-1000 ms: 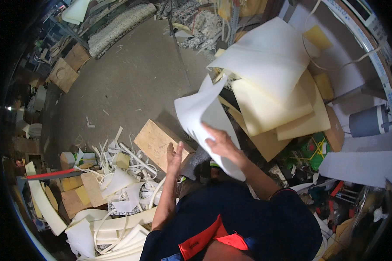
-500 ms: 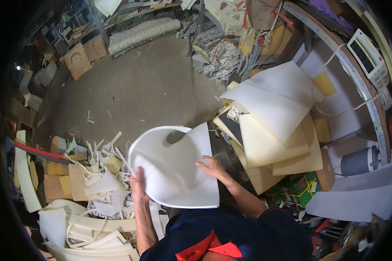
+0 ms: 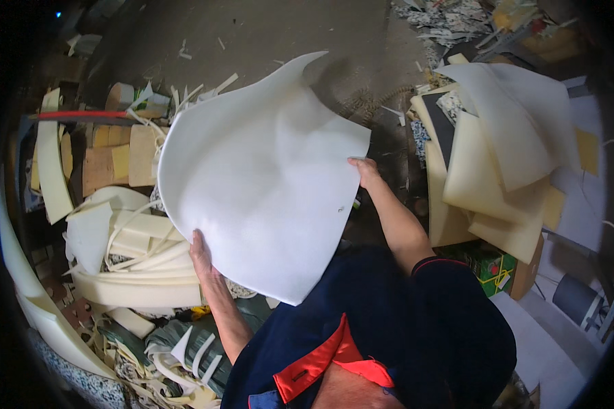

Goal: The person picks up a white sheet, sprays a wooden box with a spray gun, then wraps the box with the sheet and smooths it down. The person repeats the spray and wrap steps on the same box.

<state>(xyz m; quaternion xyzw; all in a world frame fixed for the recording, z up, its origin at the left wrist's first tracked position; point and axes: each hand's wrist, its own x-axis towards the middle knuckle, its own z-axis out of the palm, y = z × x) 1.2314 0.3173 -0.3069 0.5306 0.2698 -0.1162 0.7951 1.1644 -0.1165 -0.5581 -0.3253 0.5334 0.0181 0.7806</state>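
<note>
A large white foam sheet (image 3: 259,177), with a curved cut-out at its far right side, is held up in front of me. Its surface is dished and the far edge curls upward. My left hand (image 3: 201,255) grips the sheet's lower left edge, thumb on top and fingers hidden beneath. At its right edge my right hand (image 3: 366,172) pinches the border, the other fingers out of sight behind. A small dark mark shows near the lower right edge of the sheet.
At the right lies a stack of cream and white foam sheets (image 3: 488,184) beside a green box (image 3: 488,267). Foam offcuts (image 3: 133,273) pile up at the left, near brown blocks (image 3: 109,160) and a red strip (image 3: 82,114). Grey floor (image 3: 266,34) stretches beyond.
The white sheet has opened out from its folded shape and turned, now spread broader and higher. My right hand has shifted along its right edge. The view has swung toward the left and downward.
</note>
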